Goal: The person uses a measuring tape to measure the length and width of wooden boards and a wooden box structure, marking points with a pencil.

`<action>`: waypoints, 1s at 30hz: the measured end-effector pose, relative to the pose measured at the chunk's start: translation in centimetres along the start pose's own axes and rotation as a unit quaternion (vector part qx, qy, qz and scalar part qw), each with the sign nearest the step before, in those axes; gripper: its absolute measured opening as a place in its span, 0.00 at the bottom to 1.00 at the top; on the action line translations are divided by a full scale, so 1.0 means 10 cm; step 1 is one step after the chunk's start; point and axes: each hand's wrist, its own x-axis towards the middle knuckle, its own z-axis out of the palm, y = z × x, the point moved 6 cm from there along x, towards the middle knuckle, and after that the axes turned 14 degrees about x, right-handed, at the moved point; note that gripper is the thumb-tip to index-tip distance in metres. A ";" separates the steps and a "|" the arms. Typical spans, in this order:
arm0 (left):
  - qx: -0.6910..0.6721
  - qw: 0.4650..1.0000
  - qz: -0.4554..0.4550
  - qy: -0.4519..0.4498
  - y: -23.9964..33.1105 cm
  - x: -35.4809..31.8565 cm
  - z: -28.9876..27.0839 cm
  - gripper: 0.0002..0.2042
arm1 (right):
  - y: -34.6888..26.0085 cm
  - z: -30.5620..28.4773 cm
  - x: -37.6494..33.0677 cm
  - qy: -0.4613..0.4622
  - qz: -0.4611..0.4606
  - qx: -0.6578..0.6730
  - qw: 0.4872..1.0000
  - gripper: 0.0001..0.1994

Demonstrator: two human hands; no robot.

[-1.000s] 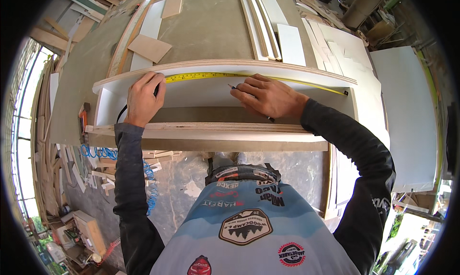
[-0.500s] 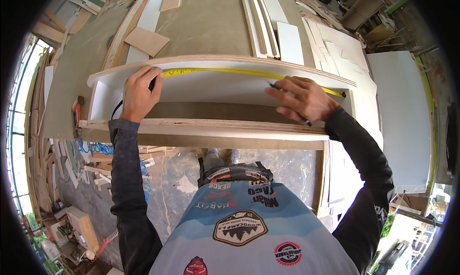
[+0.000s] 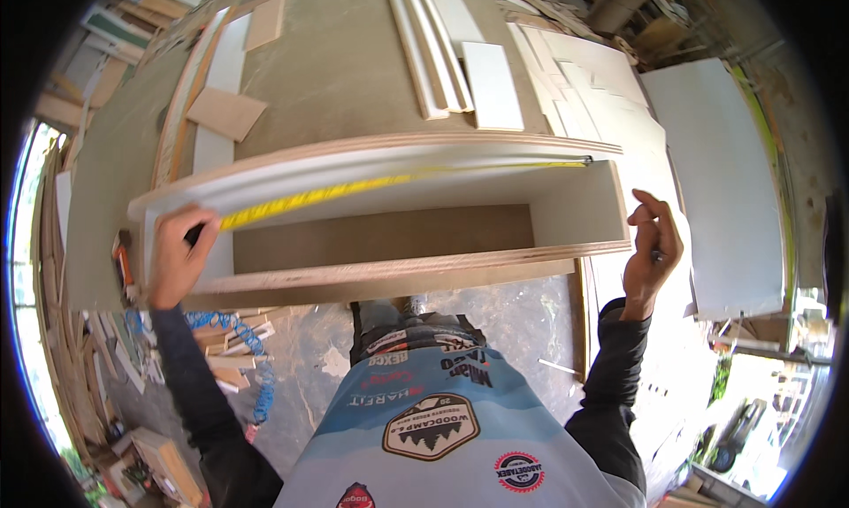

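My left hand (image 3: pixel 183 252) grips a dark tape measure (image 3: pixel 194 235) at the left end of a long, white-lined wooden box (image 3: pixel 380 275). The yellow tape blade (image 3: pixel 327 195) stretches across the box, slanting up to its hooked tip near the far right corner. My right hand (image 3: pixel 653 247) is raised just beyond the box's right end, its fingers partly bent. A dark pen (image 3: pixel 656 256) sits in that hand, mostly hidden by the palm and fingers.
The box lies on a brown worktable (image 3: pixel 336 75). Beside its left end is an orange-handled hammer (image 3: pixel 123 262). White strips (image 3: pixel 429 53) and a loose board (image 3: pixel 226 114) lie behind. A blue coiled hose (image 3: pixel 263 393) hangs at the near left; a large white panel (image 3: pixel 721 190) stands right.
My left hand has shifted left and nearer with the tape measure, and more blade shows. My right hand, carrying the pen, has left the tape and moved out past the box's right end.
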 end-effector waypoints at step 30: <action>-0.102 0.903 -0.046 -0.414 0.15 0.21 0.01 0.04 | 0.19 0.13 -0.32 -0.184 0.159 -0.219 0.945 0.29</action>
